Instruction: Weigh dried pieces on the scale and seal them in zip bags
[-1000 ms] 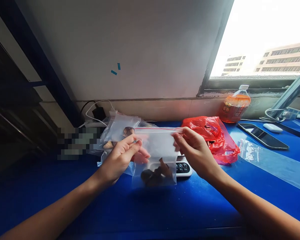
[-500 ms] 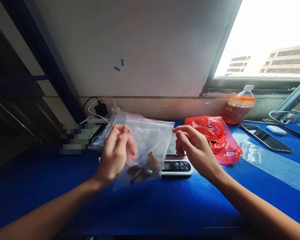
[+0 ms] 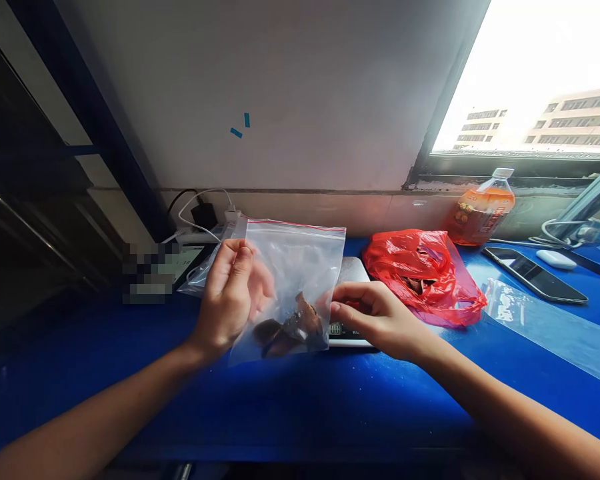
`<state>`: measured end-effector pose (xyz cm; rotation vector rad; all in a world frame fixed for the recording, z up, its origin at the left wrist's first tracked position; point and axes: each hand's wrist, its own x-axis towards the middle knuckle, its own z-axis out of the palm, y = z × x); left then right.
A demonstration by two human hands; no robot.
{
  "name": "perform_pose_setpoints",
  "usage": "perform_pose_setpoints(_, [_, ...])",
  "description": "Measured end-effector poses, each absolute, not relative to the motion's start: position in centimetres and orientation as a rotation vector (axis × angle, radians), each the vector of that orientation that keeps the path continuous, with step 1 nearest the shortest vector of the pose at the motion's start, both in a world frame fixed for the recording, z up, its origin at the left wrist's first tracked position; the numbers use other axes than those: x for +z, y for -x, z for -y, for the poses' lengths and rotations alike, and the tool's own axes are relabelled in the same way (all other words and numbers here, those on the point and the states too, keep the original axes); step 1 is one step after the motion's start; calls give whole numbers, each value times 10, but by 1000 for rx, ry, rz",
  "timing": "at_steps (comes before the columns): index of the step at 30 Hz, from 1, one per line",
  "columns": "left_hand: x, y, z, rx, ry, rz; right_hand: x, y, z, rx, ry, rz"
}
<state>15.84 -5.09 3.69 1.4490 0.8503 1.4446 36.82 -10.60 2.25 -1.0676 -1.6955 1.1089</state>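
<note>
A clear zip-lock bag (image 3: 295,267) with a red line along its top hangs upright before me. Dark brown dried pieces (image 3: 307,320) lie at its bottom; their exact kind I cannot make out. My left hand (image 3: 233,287) pinches the bag's left edge near the top, some fingers behind the plastic. Lower down, my right hand (image 3: 370,313) grips the right edge, thumb in front and fingertips showing faintly through the plastic. Behind the bag sits a small digital scale (image 3: 353,270), its display partly covered by the bag and my right hand.
A red plastic bag (image 3: 405,247) with brown pieces inside lies right of the scale. Farther right are a flat clear bag (image 3: 555,333), a phone (image 3: 535,273), a white case (image 3: 556,259) and a drink bottle (image 3: 485,210). More clear plastic (image 3: 195,280) and a charger (image 3: 205,215) are at left.
My right hand has moved down and left, from beside the zip-lock bag's upper right corner to its lower right edge. The left hand keeps its hold on the bag.
</note>
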Motion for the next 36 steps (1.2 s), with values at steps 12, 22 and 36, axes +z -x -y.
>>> perform_pose_setpoints(12, [38, -159, 49, 1424, -1471, -822, 27, -360, 109, 888, 1216, 1606])
perform_pose_setpoints(22, [38, -158, 48, 1155, -1590, -802, 30, -386, 97, 1176, 1035, 1286])
perform_pose_setpoints(36, [37, -147, 44, 1026, -1866, -683, 32, -383, 102, 827, 1130, 1554])
